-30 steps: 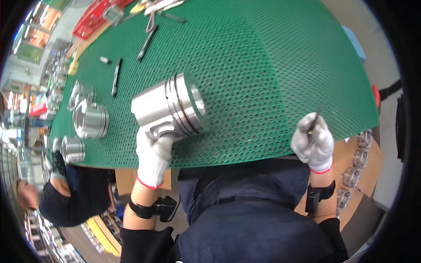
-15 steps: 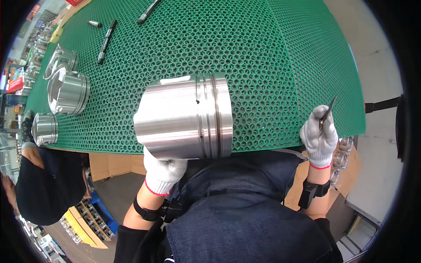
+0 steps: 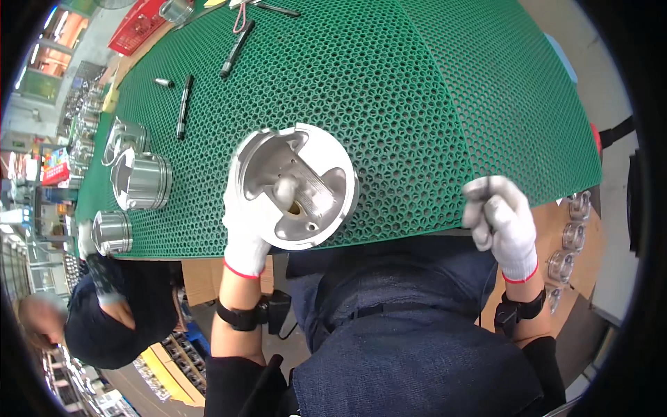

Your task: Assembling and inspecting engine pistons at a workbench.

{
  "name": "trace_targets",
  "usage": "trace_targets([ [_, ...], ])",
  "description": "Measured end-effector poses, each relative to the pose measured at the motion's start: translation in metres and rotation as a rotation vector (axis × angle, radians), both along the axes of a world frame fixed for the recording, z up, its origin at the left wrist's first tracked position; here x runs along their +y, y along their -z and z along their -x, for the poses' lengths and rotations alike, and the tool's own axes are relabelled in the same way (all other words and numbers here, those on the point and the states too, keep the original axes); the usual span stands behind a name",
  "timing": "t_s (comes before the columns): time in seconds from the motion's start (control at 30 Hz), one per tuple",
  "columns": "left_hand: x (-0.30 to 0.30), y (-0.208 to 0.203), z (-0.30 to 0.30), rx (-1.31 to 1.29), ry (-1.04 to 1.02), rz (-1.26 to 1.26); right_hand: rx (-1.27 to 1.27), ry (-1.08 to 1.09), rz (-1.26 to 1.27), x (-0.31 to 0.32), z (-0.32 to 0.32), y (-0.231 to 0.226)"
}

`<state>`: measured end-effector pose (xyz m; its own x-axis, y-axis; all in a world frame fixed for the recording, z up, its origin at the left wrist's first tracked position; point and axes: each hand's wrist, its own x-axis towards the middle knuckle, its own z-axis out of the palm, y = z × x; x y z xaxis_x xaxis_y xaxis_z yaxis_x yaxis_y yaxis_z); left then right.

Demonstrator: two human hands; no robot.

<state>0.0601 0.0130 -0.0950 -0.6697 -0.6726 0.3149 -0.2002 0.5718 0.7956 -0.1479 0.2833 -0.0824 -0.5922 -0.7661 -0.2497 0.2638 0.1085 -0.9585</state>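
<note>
Green honeycomb mat [image 3: 417, 104] covers the counter, w/ spare pistons [image 3: 142, 181] at the left edge. Left hand [image 3: 243, 222] grips a metal piston [image 3: 295, 186] near the front edge, hollow side tilted up, prob. so its inside shows. Right hand [image 3: 501, 222] is fisted round a thin tool, barely visible, clear of the piston.

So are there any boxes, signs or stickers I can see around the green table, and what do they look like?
Red flat tray or box: far left end of the green mat, rectangular, bright red.
Cardboard box: right of the mat's near edge, brown, open, holding shiny metal pistons.
Small sign or package: far left background, red with pale patches, too blurred to tell more.
Yellow boxes or bins: lower left, on the floor beside another person.
No screens show.
</note>
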Motion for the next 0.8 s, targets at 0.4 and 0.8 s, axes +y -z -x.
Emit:
trace_targets([
  [0.4,0.082,-0.071,0.069,-0.231,0.353,0.911,0.716,-0.269,-0.062,-0.026,-0.003,-0.035],
  [0.8,0.076,-0.087,0.099,-0.431,0.407,0.879,0.691,-0.158,-0.096,-0.029,0.01,-0.028],
])
